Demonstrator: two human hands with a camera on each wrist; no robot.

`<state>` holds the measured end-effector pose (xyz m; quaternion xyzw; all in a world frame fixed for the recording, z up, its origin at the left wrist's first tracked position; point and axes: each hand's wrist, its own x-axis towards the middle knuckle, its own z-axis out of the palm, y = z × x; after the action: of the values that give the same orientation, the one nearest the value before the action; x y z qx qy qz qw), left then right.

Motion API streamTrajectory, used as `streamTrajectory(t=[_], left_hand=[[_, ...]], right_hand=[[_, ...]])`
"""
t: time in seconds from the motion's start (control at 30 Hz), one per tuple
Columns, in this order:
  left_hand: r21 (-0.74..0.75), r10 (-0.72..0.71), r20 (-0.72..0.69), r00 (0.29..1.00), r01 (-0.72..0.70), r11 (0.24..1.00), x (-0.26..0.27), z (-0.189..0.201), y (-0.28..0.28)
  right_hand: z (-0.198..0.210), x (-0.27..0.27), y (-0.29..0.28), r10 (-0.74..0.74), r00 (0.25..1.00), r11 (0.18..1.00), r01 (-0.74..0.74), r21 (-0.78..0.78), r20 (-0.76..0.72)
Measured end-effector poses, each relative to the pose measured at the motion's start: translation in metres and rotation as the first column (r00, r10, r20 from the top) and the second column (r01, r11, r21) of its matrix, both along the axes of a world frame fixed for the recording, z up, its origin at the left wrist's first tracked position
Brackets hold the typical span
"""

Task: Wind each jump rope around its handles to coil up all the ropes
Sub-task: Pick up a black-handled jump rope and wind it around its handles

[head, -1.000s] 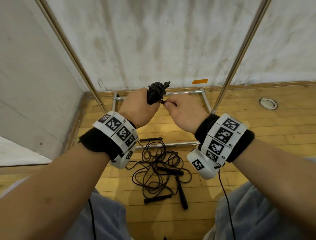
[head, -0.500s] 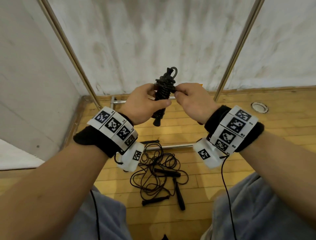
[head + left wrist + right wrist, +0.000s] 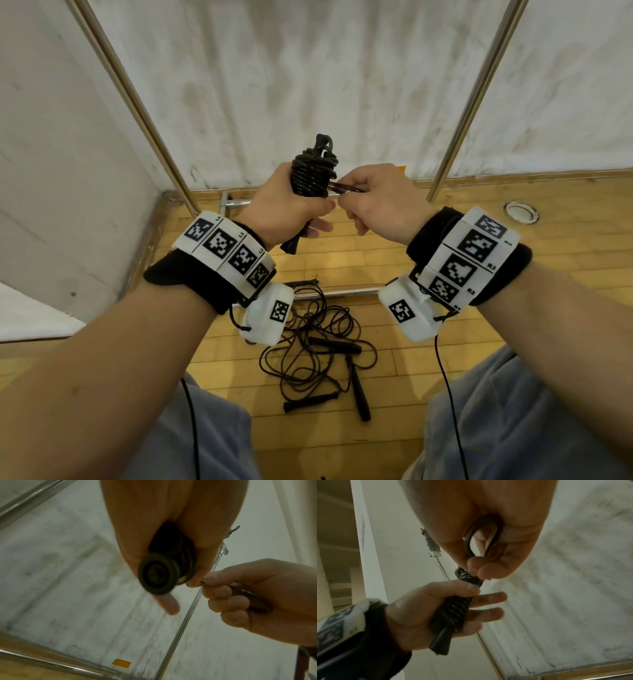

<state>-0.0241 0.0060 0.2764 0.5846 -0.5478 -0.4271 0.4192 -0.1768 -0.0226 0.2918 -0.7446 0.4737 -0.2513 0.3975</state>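
Winding nearly finished: left hand (image 3: 287, 205) grips coiled rope bundle (image 3: 310, 176) upright at chest height; right hand (image 3: 373, 202) pinches last rope loop (image 3: 483, 539) beside coil. Next, likely tuck loop under wraps. Loose ropes (image 3: 318, 356) wait on floor (image 3: 445, 246).

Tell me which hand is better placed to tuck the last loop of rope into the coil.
Right. The right hand already pinches the black rope's free loop beside the black coiled jump rope bundle; the left hand grips that bundle.
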Motion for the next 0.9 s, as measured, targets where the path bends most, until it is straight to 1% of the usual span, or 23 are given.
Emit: streamTrajectory(t=[0.13, 0.23, 0.27, 0.37, 0.43, 0.5, 0.6, 0.77, 0.9], left_hand=[[-0.045, 0.094, 0.07, 0.993, -0.091, 0.995, -0.003, -0.005, -0.006], [-0.022, 0.098, 0.077, 0.992, -0.096, 0.995, -0.009, -0.007, -0.008], [0.011, 0.079, 0.037, 0.996, -0.079, 0.997, -0.011, -0.007, -0.008], [0.122, 0.061, -0.152, 0.987, -0.042, 0.992, -0.014, -0.004, -0.01], [0.117, 0.037, -0.171, 0.985, -0.017, 0.993, -0.013, -0.003, -0.008], [0.063, 0.013, -0.141, 0.99, -0.004, 0.998, -0.011, -0.002, -0.005], [0.007, 0.049, -0.154, 0.987, -0.048, 0.999, -0.009, -0.003, -0.003], [0.007, 0.067, -0.172, 0.983, -0.067, 0.998, -0.007, -0.003, -0.003], [0.007, 0.07, -0.146, 0.987, -0.07, 0.998, -0.004, -0.001, -0.004]], right_hand=[[-0.004, -0.001, -0.002, -0.021, 0.999, 0.999, 0.02, -0.034, -0.026], [-0.004, -0.002, -0.007, -0.061, 0.997, 0.997, 0.058, -0.053, -0.056], [-0.004, -0.002, -0.009, -0.074, 0.995, 0.995, 0.07, -0.069, -0.062], [-0.005, -0.003, -0.013, -0.081, 0.991, 0.986, 0.064, -0.151, -0.107], [-0.005, -0.004, -0.013, -0.064, 0.99, 0.985, 0.042, -0.169, -0.128], [-0.004, -0.004, -0.011, -0.043, 0.991, 0.987, 0.022, -0.16, -0.127], [-0.003, -0.005, -0.011, -0.025, 0.993, 0.99, 0.008, -0.139, -0.118], [-0.001, -0.007, -0.009, -0.045, 0.998, 0.999, 0.044, -0.008, -0.04], [0.0, -0.009, -0.008, -0.054, 0.998, 0.998, 0.053, -0.035, -0.032]])
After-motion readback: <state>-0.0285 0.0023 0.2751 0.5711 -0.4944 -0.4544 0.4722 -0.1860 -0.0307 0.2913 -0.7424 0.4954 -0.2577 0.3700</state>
